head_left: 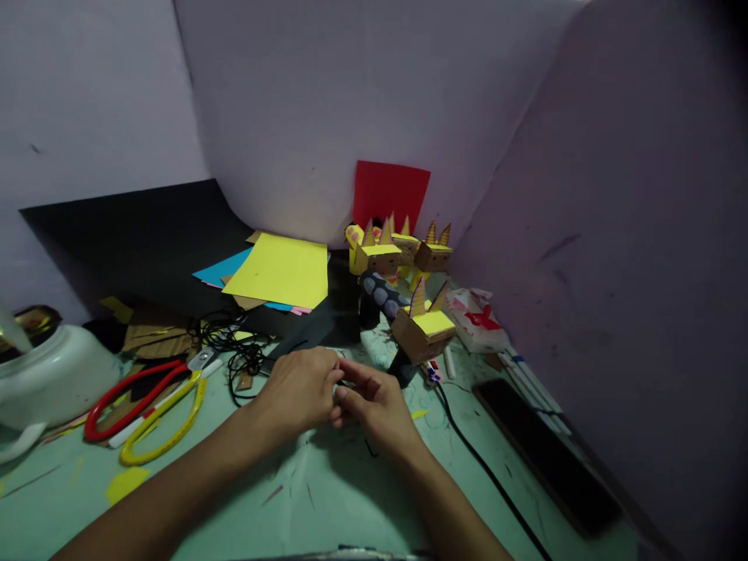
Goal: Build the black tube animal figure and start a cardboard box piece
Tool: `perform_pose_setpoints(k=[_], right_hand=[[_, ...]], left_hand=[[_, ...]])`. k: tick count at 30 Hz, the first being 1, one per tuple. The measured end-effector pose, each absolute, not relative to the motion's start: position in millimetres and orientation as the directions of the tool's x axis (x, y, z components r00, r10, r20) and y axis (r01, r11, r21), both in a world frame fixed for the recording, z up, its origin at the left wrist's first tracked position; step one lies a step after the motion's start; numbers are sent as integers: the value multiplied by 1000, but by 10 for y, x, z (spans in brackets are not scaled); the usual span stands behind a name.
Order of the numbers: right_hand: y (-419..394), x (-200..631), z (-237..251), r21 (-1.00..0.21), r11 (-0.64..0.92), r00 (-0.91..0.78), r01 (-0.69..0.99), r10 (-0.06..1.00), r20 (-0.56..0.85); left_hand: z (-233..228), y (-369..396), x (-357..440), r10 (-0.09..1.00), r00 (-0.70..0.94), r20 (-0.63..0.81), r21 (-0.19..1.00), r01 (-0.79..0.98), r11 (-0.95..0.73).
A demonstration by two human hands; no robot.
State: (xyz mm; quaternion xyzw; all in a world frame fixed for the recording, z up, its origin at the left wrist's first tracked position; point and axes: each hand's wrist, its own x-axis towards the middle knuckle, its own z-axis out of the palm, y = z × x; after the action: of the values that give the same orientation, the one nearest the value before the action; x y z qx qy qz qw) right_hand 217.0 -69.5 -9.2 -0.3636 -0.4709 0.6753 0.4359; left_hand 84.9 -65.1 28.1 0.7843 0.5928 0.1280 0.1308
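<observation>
My left hand (pixel 305 386) and my right hand (pixel 374 401) meet over the middle of the pale green table, fingertips pinched together. Whatever lies between the fingers is small, dark and mostly hidden, so I cannot name it. Just beyond my right hand stands a cardboard figure (pixel 425 333) with a boxy head, a yellow top and two striped pointed horns. A tangle of black cord (pixel 242 354) lies beside my left hand. Farther left are scissors (pixel 146 417) with one red and one yellow handle.
Stacked coloured paper (pixel 280 269) lies at the back, with more horned cardboard figures (pixel 382 257) and a red sheet (pixel 390 195) against the wall. A white pot (pixel 64 374) stands left. On the right lie a dark phone (pixel 546 456), a black cable (pixel 479 460) and white sticks (pixel 534 389).
</observation>
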Motion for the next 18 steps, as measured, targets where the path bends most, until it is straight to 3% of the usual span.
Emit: perform_pose_setpoints(k=[5,13,18], right_hand=[[-677,2184,-108,-951,-186,-317,-247,943,-102],[-650,2219,-106,-914,-273,-131,-299,961,-244],[-645,2245,-80,-890,-268,-133,-369,963,-235]], left_hand=[[233,-656,865,955,291,66,398,869,-292],[298,-579,783,949,286,134,710,640,-293],[284,-528,690,950,301,79,706,656,-267]])
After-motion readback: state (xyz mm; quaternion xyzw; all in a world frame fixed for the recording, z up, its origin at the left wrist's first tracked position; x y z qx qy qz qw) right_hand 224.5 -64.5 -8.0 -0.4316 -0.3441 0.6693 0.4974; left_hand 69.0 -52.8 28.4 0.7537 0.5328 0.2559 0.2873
